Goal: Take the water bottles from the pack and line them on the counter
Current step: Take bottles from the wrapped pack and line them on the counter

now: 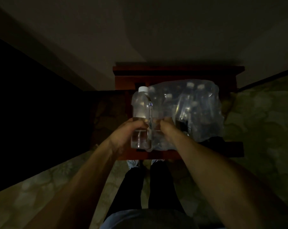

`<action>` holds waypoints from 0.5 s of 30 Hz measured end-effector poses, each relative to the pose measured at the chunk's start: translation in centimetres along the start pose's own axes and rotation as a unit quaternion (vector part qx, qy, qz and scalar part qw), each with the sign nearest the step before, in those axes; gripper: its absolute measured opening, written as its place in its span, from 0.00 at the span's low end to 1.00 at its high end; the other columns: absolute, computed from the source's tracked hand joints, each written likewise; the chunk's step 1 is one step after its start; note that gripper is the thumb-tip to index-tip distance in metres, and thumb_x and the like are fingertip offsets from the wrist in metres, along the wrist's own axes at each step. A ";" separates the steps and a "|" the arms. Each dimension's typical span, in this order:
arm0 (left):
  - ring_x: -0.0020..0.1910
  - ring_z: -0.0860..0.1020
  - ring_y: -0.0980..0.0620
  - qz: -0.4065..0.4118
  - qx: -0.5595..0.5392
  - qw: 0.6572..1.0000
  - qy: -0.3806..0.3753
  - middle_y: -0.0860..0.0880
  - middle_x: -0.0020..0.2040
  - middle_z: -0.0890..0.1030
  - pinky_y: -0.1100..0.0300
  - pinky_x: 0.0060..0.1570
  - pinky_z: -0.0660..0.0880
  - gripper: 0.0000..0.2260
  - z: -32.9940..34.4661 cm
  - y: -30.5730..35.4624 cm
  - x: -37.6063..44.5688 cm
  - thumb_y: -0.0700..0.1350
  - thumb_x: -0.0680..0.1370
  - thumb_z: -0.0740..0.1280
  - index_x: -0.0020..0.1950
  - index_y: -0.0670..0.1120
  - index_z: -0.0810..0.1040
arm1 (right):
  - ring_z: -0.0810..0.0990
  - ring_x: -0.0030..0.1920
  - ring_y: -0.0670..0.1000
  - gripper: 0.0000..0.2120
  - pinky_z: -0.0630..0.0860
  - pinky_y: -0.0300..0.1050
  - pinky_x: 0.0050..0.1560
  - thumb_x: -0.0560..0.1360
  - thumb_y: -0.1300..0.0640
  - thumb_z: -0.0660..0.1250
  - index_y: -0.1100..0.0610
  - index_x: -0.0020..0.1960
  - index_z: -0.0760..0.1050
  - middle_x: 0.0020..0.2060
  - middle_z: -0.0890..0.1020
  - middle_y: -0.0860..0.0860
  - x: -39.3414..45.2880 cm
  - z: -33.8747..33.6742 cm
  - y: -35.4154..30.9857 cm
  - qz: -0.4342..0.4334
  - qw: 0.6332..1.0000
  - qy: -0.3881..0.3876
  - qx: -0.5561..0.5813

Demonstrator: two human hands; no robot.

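A clear water bottle (140, 111) with a white cap stands upright at the left side of the plastic-wrapped pack (194, 109). My left hand (126, 134) is wrapped around the bottle's lower half. My right hand (164, 128) grips the wrap at the pack's near left corner, right beside the bottle. The pack sits on a dark red wooden counter (173, 73) and still holds several bottles under the film. The scene is very dim.
A pale wall rises behind the counter. A black area fills the left side. Patterned greenish carpet (263, 129) lies to the right and below. My legs in dark trousers (150, 187) stand at the counter's front edge.
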State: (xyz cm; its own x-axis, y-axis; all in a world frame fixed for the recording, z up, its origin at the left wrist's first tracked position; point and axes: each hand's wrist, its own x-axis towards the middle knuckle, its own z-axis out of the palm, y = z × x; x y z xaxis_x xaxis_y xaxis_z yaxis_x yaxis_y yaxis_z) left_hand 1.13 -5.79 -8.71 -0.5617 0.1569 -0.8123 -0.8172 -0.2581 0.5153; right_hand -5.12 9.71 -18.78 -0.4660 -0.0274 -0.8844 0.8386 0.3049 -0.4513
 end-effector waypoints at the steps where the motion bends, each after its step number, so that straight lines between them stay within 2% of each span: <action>1: 0.63 0.76 0.34 0.003 0.000 1.000 0.010 0.35 0.64 0.78 0.37 0.64 0.73 0.20 0.4 0.1 -0.1 0.47 0.77 0.67 0.67 0.39 0.75 | 0.86 0.41 0.54 0.11 0.81 0.44 0.37 0.73 0.57 0.72 0.58 0.54 0.78 0.46 0.85 0.57 -0.4 -0.6 0.1 0.003 1.000 0.000 0.019; 3: 0.57 0.79 0.37 0.009 -0.023 0.999 0.044 0.37 0.58 0.80 0.43 0.58 0.75 0.18 1.4 0.4 -0.4 0.44 0.77 0.67 0.65 0.36 0.76 | 0.85 0.45 0.56 0.18 0.82 0.47 0.42 0.70 0.52 0.74 0.58 0.56 0.78 0.47 0.85 0.58 -1.5 -2.0 -0.1 -0.004 1.000 0.020 -0.009; 5: 0.53 0.79 0.40 0.006 -0.056 0.996 0.070 0.38 0.54 0.81 0.45 0.56 0.76 0.18 2.6 0.8 -0.6 0.43 0.77 0.67 0.63 0.34 0.76 | 0.84 0.46 0.55 0.19 0.81 0.43 0.38 0.68 0.51 0.74 0.58 0.56 0.78 0.48 0.84 0.57 -2.6 -3.6 -0.9 -0.020 0.997 0.032 -0.074; 7: 0.48 0.80 0.43 0.003 -0.077 0.994 0.078 0.40 0.50 0.82 0.48 0.51 0.79 0.15 3.7 1.2 -0.7 0.44 0.77 0.66 0.59 0.36 0.78 | 0.84 0.48 0.55 0.21 0.80 0.44 0.39 0.67 0.50 0.74 0.58 0.56 0.77 0.50 0.83 0.56 -3.9 -5.1 -2.2 -0.023 0.988 0.042 -0.147; 9: 0.41 0.82 0.47 0.005 -0.077 0.995 0.068 0.43 0.43 0.83 0.56 0.38 0.80 0.09 4.6 1.8 -0.8 0.45 0.77 0.66 0.52 0.41 0.80 | 0.84 0.44 0.54 0.19 0.81 0.43 0.38 0.67 0.45 0.73 0.57 0.51 0.78 0.47 0.84 0.54 -5.4 -5.8 -3.9 -0.033 0.978 0.048 -0.200; 11: 0.35 0.83 0.51 0.008 -0.076 0.996 0.053 0.46 0.38 0.84 0.60 0.31 0.79 0.08 5.7 2.5 -1.2 0.45 0.77 0.66 0.47 0.42 0.81 | 0.84 0.40 0.54 0.20 0.82 0.44 0.38 0.66 0.39 0.70 0.55 0.45 0.79 0.42 0.85 0.54 -7.2 -5.6 -6.0 -0.040 0.964 0.051 -0.257; 15: 0.35 0.82 0.51 0.035 -0.068 0.996 0.041 0.46 0.36 0.85 0.57 0.36 0.78 0.09 6.9 3.9 -2.5 0.46 0.76 0.66 0.47 0.41 0.82 | 0.82 0.38 0.54 0.17 0.80 0.45 0.37 0.69 0.37 0.69 0.51 0.37 0.72 0.37 0.81 0.52 -11.1 -5.3 -9.1 -0.028 0.928 0.071 -0.364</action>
State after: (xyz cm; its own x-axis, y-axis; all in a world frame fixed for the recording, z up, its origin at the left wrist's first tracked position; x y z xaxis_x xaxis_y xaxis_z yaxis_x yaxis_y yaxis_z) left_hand -1.49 -0.62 -2.76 -0.5994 0.0565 -0.7984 -0.7484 -0.3933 0.5340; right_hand -9.08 12.30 -4.27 -0.5794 0.0473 -0.8137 0.4234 0.8705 -0.2508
